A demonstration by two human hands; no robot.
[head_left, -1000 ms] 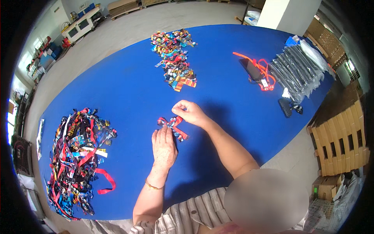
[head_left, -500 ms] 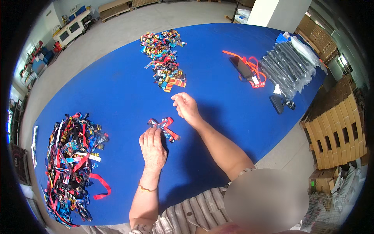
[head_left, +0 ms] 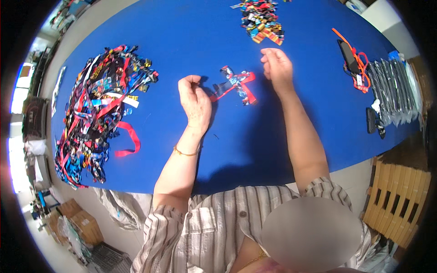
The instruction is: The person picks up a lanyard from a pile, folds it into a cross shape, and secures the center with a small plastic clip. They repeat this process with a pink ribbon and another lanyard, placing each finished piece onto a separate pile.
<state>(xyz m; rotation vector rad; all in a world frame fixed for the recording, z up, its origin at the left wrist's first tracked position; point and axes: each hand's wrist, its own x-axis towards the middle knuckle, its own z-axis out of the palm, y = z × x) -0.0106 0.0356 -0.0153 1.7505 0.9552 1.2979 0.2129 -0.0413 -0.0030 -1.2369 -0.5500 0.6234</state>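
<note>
Patterned ribbon strips with red backs (head_left: 239,84) lie crossed in a small heap on the blue table, between my hands. To the heap's left, my left hand (head_left: 195,100) is bent at the fingers, loosely parted, with nothing visible in it. A red-edged strip end reaches close beside it. My right hand (head_left: 278,68) is held above the table at the heap's upper right, fingers curled together; whatever they may hold is hidden. Just beyond it is a pile of short, folded multicoloured ribbon pieces (head_left: 261,20), cut off by the view's upper edge.
A large tangle of long ribbons (head_left: 98,109) covers the table's left side, one red strip (head_left: 132,139) trailing off. At right lie a phone (head_left: 348,57), an orange lanyard (head_left: 363,68), a black object (head_left: 371,119) and dark plastic-wrapped packs (head_left: 395,88). Cardboard (head_left: 396,191) stands beyond the table's right edge.
The view has shifted, so the table's things appear further right and higher. My left hand has come off the crossed strips to their left, uncovering more of them. My right hand stays curled.
</note>
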